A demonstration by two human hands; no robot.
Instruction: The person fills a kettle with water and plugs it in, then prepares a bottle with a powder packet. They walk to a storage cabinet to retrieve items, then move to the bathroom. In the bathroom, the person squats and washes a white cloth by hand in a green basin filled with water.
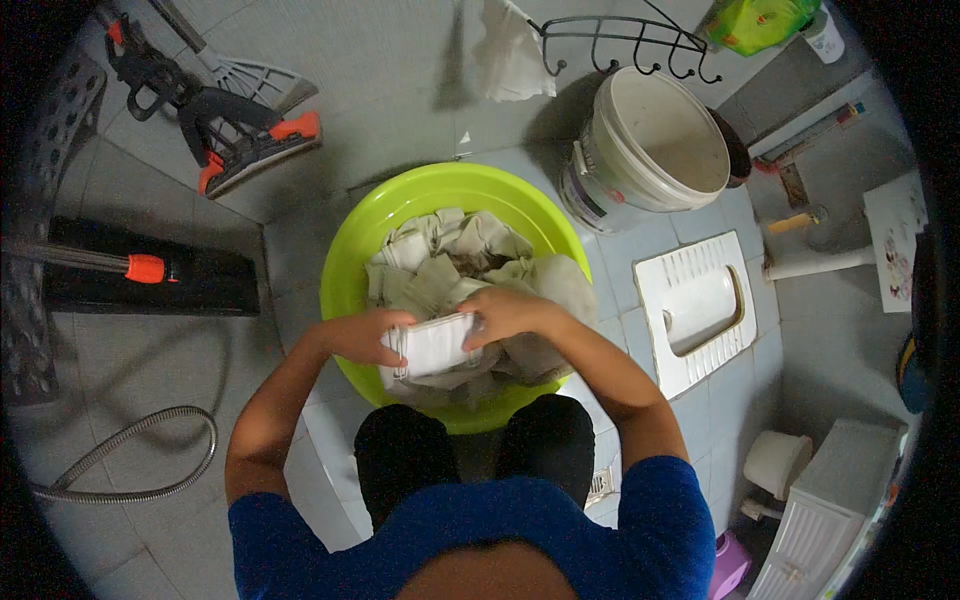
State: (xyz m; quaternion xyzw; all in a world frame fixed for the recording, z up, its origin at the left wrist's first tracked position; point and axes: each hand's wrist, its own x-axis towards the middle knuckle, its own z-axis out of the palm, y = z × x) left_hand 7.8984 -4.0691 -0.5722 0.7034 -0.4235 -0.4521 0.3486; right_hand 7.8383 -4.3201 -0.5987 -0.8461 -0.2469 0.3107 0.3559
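A folded white cloth (432,344) is gripped at both ends above the near part of a lime-green basin (345,270). At its left end is my left hand (368,337), closed with the thumb along the edge. My right hand (503,314) pinches the other end, its fingers partly hidden behind the fold. Under and beyond my hands, crumpled pale cloths (425,280) fill the basin. A larger greyish-beige cloth (562,290) bulges at the basin's right side, beneath my right forearm.
A white bucket (612,150) stands beyond the basin to the right. Nearer lies a white squat toilet (650,290). Cleaning tools with orange parts (235,130) lean at the far left, above a black broad-headed tool (200,280). A metal hose (140,490) curls at the left.
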